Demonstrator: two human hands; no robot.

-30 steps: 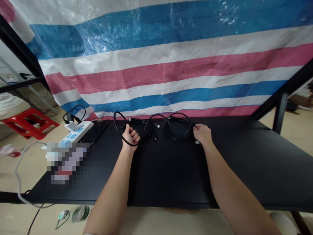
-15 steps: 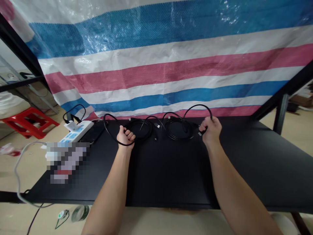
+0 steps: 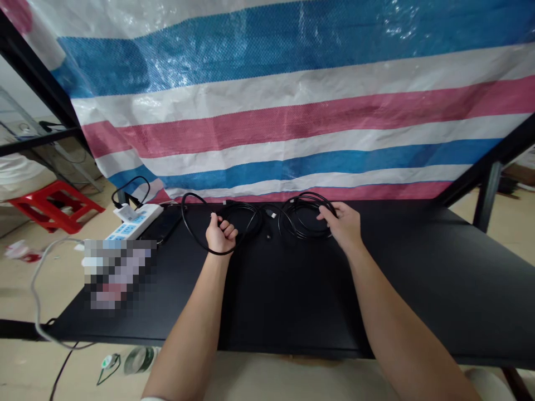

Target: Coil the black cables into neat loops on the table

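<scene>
Two coils of black cable lie side by side near the back of the black table. My left hand [image 3: 222, 234] is closed on a loop of black cable [image 3: 186, 223] that bends out to its left and passes under the wrist, beside the left coil [image 3: 254, 223]. At the right coil [image 3: 288, 223], my right hand [image 3: 343, 224] pinches the cable at the coil's right edge. Between the coils lie a light metal plug end [image 3: 271, 214] and a small black connector [image 3: 268, 236].
On the table's left stand a white power strip [image 3: 142, 223] with a plugged-in adapter [image 3: 125, 212], a black phone-like slab [image 3: 165, 225] and a blurred-out item. A striped sheet [image 3: 284, 131] hangs behind the table [image 3: 292, 301]. A red stool [image 3: 62, 206] is at the far left.
My right hand has moved left to the right coil, and the raised cable arc it held now lies with that coil. My left hand has shifted slightly right and down, still closed on cable.
</scene>
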